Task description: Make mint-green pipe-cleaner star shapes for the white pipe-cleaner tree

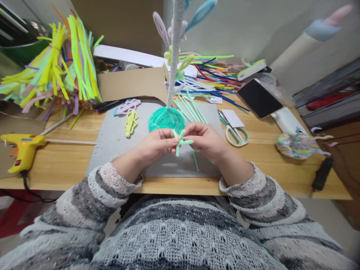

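Observation:
Between my two hands is a small light green pipe cleaner shape (181, 141) with several short arms sticking out. My left hand (161, 143) pinches it from the left, and my right hand (206, 140) pinches its right side. Just behind them stands a round green coiled base (165, 119), from which a white wrapped stem (172, 63) rises with pastel loops near its top. Loose pale green pipe cleaners (192, 108) lie on the grey mat (112, 138) beyond my right hand. A yellow zigzag piece (131, 123) and a pink and blue one (128, 107) rest left of the base.
At left, a yellow glue gun (24, 148) lies on the wooden table with its cord trailing off the edge. Bundled pipe cleaners (56, 71) stand behind it. Scissors (237, 135), a phone (260, 98) and a pastel coiled piece (294, 145) are on the right.

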`<move>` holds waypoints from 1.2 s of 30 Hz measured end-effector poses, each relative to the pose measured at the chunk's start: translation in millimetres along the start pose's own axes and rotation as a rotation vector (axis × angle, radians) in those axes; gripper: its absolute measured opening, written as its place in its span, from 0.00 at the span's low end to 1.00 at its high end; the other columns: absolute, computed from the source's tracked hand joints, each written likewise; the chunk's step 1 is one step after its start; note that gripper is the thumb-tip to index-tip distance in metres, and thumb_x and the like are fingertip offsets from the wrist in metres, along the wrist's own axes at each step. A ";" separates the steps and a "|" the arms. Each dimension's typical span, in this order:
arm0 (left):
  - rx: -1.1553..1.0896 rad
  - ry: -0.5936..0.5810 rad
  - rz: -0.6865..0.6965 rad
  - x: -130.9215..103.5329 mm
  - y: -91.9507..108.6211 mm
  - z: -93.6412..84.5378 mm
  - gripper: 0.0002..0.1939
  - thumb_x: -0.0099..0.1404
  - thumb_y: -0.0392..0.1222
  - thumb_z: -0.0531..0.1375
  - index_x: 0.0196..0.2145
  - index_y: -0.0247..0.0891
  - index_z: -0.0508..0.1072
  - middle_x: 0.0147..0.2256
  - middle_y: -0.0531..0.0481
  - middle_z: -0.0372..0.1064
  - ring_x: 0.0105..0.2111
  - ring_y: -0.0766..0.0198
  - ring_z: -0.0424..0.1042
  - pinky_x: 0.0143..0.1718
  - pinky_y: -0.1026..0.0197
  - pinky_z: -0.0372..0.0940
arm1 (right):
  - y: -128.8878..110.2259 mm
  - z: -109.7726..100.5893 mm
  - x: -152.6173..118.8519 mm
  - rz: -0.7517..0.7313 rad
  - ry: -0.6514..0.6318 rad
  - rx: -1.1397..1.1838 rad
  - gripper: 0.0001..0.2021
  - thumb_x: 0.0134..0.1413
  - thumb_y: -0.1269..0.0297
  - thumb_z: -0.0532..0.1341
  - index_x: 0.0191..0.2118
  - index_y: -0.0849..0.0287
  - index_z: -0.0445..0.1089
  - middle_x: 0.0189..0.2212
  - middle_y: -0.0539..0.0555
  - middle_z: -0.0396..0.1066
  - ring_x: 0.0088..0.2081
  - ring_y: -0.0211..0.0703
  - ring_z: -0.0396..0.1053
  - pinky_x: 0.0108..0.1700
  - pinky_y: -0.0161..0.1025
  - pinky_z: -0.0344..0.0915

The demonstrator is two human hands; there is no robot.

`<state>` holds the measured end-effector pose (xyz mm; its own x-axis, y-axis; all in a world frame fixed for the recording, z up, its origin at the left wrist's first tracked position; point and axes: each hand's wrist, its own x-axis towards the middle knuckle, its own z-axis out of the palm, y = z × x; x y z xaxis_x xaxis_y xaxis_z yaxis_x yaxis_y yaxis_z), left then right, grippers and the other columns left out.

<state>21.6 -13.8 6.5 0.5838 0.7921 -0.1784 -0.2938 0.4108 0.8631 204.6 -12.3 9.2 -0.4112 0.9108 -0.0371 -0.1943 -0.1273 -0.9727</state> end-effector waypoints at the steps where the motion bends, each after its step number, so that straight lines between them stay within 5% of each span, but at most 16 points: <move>1: -0.045 0.032 0.010 0.8 -0.7 0.6 0.14 0.47 0.45 0.73 0.24 0.35 0.74 0.21 0.54 0.67 0.20 0.72 0.64 0.24 0.68 0.62 | 1.5 2.8 -0.4 -0.036 0.038 0.002 0.11 0.40 0.58 0.72 0.29 0.57 0.74 0.19 0.44 0.65 0.17 0.27 0.51 0.17 0.29 0.47; 8: -0.188 0.244 0.167 6.8 -9.5 2.3 0.15 0.46 0.43 0.73 0.25 0.35 0.72 0.24 0.55 0.68 0.23 0.73 0.67 0.29 0.67 0.64 | 14.1 23.2 -5.9 -0.069 0.235 0.031 0.15 0.39 0.55 0.72 0.31 0.55 0.71 0.20 0.44 0.66 0.22 0.32 0.63 0.24 0.32 0.60; 15: -0.159 0.226 0.176 5.9 -11.1 4.4 0.14 0.49 0.41 0.72 0.27 0.35 0.71 0.24 0.56 0.68 0.25 0.72 0.68 0.30 0.66 0.65 | 24.4 22.4 -2.1 -0.174 0.302 -0.032 0.14 0.41 0.55 0.71 0.31 0.56 0.70 0.25 0.46 0.70 0.26 0.35 0.66 0.29 0.34 0.64; 19: -0.108 0.228 0.110 4.6 -8.4 2.4 0.13 0.48 0.39 0.72 0.28 0.35 0.72 0.24 0.55 0.69 0.24 0.70 0.69 0.30 0.65 0.66 | 24.2 17.0 0.6 -0.141 0.283 -0.089 0.13 0.44 0.55 0.69 0.30 0.57 0.69 0.21 0.45 0.65 0.21 0.32 0.58 0.23 0.33 0.56; 29: 0.043 0.255 0.175 4.6 -10.0 -0.2 0.14 0.49 0.41 0.71 0.30 0.34 0.73 0.23 0.53 0.72 0.22 0.69 0.71 0.29 0.64 0.68 | 20.7 16.5 -2.9 -0.177 0.215 -0.096 0.12 0.46 0.58 0.68 0.30 0.57 0.66 0.24 0.46 0.65 0.26 0.34 0.63 0.31 0.35 0.62; 33: -0.016 0.225 0.084 2.7 -3.1 2.4 0.14 0.45 0.39 0.73 0.26 0.33 0.72 0.21 0.55 0.70 0.20 0.71 0.68 0.25 0.66 0.66 | 18.9 12.9 -2.9 -0.312 0.166 -0.219 0.11 0.50 0.60 0.67 0.38 0.55 0.68 0.30 0.48 0.67 0.32 0.37 0.66 0.36 0.36 0.64; 36: -0.026 0.202 0.071 2.4 0.0 1.5 0.13 0.45 0.39 0.72 0.25 0.32 0.73 0.20 0.55 0.69 0.20 0.72 0.68 0.24 0.67 0.65 | 15.3 7.1 -1.8 -0.451 0.122 -0.453 0.05 0.55 0.61 0.64 0.35 0.56 0.69 0.31 0.50 0.68 0.33 0.38 0.66 0.35 0.37 0.64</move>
<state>24.1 -12.6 6.8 0.3981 0.8927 -0.2112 -0.3494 0.3604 0.8649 196.0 -18.7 -4.0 -0.2680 0.8775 0.3977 0.0814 0.4319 -0.8982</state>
